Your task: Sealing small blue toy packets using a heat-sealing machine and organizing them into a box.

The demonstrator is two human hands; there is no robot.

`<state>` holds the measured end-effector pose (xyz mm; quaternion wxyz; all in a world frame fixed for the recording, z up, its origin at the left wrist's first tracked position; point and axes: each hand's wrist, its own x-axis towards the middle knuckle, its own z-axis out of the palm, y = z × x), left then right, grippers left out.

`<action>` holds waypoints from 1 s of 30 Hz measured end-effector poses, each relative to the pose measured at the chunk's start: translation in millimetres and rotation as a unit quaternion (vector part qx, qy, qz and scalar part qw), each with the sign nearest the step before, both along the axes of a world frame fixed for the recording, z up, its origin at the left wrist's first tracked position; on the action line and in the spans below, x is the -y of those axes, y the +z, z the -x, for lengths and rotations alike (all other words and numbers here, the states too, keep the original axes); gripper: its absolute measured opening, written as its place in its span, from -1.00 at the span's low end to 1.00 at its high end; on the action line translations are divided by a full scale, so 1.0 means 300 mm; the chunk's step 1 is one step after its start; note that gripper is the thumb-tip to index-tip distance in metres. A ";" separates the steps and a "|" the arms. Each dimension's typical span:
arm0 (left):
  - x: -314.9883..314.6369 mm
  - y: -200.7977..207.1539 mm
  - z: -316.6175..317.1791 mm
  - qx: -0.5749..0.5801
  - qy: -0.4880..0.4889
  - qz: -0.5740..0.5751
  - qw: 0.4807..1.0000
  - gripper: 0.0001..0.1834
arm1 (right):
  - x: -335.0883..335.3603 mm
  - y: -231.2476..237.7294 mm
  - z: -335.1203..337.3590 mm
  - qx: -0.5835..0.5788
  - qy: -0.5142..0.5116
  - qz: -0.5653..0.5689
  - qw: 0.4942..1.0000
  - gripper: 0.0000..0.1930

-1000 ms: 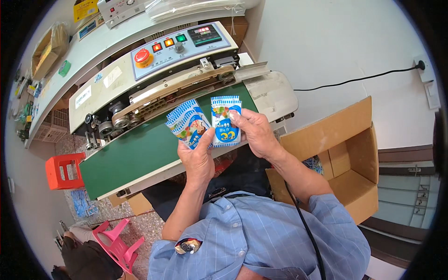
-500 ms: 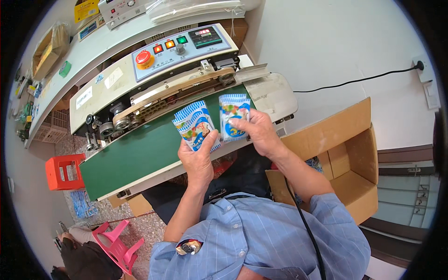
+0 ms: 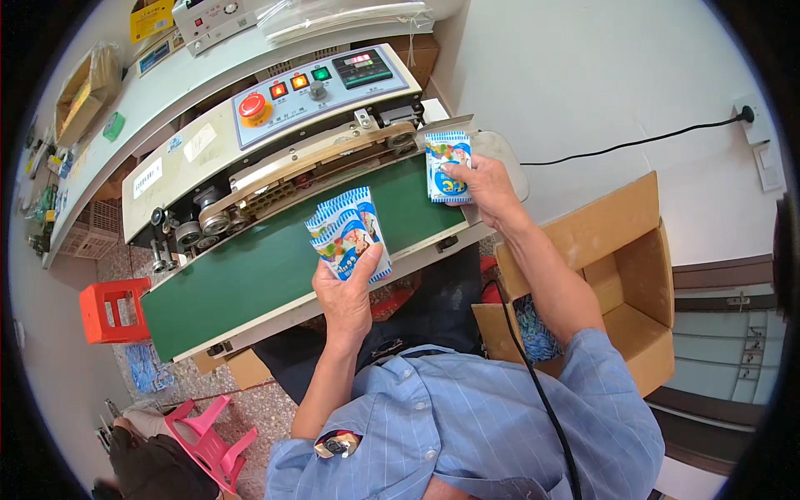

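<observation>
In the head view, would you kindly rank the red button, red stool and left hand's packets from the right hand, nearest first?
1. Packets, in the left hand
2. Red button, upper left of the right hand
3. Red stool, far left

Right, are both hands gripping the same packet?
No, the left hand holds fanned packets, while the right hand grips a separate packet, with green belt between.

Our single head-worn fisheye view, looking steeply down from above our shirt (image 3: 492, 417), facing across the green belt (image 3: 250, 279) from its near edge, our hands (image 3: 343, 296) close below the lens, wide enough for wall (image 3: 583, 75) and floor (image 3: 271, 400), straight edges bending toward the rim.
</observation>
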<state>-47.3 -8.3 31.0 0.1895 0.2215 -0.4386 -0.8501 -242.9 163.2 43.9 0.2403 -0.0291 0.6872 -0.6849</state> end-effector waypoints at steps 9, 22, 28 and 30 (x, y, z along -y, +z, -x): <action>0.006 0.013 -0.026 0.018 -0.013 -0.017 1.000 -0.68 | 0.072 -0.020 0.031 0.041 0.013 -0.023 0.999 -0.75; 0.027 0.018 -0.068 0.031 0.016 -0.023 0.999 -0.70 | 0.232 -0.022 -0.041 0.102 0.099 0.009 0.990 -0.65; 0.054 0.003 -0.122 0.029 0.050 -0.025 0.998 -0.65 | 0.222 0.025 -0.183 -0.051 0.114 -0.044 0.991 -0.59; 0.055 0.004 -0.116 0.049 0.055 0.004 0.997 -0.62 | 0.212 0.042 -0.234 -0.031 0.166 0.004 0.986 -0.58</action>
